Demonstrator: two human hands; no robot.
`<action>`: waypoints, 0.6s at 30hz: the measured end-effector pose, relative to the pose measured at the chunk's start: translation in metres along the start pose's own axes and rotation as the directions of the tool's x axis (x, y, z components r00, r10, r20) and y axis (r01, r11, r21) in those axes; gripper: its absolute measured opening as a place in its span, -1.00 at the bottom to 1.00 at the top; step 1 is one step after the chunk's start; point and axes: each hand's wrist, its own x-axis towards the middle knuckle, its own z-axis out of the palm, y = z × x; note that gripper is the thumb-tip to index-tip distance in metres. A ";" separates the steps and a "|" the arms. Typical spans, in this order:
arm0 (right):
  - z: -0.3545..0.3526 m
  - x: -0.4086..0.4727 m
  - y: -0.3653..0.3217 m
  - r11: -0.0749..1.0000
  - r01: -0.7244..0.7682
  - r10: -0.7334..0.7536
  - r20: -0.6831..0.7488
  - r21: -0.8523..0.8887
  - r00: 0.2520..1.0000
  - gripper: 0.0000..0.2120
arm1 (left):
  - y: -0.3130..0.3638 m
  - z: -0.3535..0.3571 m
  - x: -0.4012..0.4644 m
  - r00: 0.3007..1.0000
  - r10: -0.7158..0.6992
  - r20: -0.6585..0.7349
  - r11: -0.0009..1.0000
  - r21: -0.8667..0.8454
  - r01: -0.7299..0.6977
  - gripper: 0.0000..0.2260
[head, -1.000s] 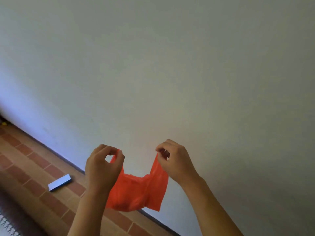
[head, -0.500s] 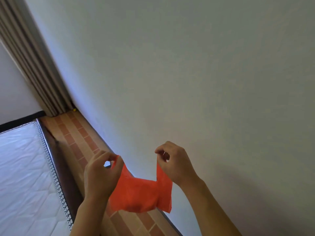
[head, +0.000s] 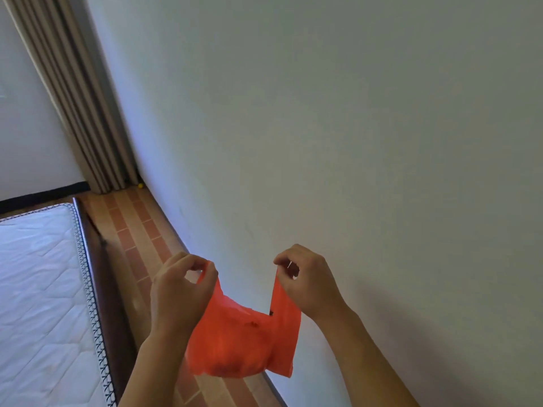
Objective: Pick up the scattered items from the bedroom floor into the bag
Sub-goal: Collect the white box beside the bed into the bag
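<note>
An orange plastic bag (head: 241, 345) hangs in front of me, above the strip of floor beside the wall. My left hand (head: 179, 292) pinches its left handle between thumb and fingers. My right hand (head: 308, 280) pinches the right handle the same way, held apart from the left, so the bag's mouth sags between them. The bag's lower part bulges with something dark inside. A tiny yellow item (head: 140, 185) lies on the floor in the far corner by the curtain.
A white quilted mattress (head: 38, 289) on a dark bed frame (head: 102, 274) fills the left. A narrow lane of brown brick-pattern floor (head: 138, 230) runs between bed and pale wall (head: 323, 113). Beige curtains (head: 73, 92) hang at the far end.
The view has swung left and up: the bed, the curtain and the corner came into sight, and the small white box on the floor left the view. Both hands kept pinching the bag's handles.
</note>
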 end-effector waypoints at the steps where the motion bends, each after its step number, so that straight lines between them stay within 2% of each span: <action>1: 0.008 0.014 -0.004 1.000 0.004 -0.004 0.002 -0.004 1.000 -0.87 | -0.008 -0.001 0.014 1.000 0.001 -0.004 1.000 -0.004 -0.001 -0.83; 11: 0.090 0.121 -0.043 0.999 0.033 -0.032 0.042 -0.036 0.999 -0.84 | -0.098 -0.027 0.116 0.996 -0.060 -0.070 0.998 -0.009 0.060 -0.90; 18: 0.147 0.178 -0.067 0.992 0.124 -0.122 0.115 -0.010 0.986 -0.84 | -0.157 -0.064 0.144 0.966 -0.169 -0.193 0.984 0.020 0.176 -0.86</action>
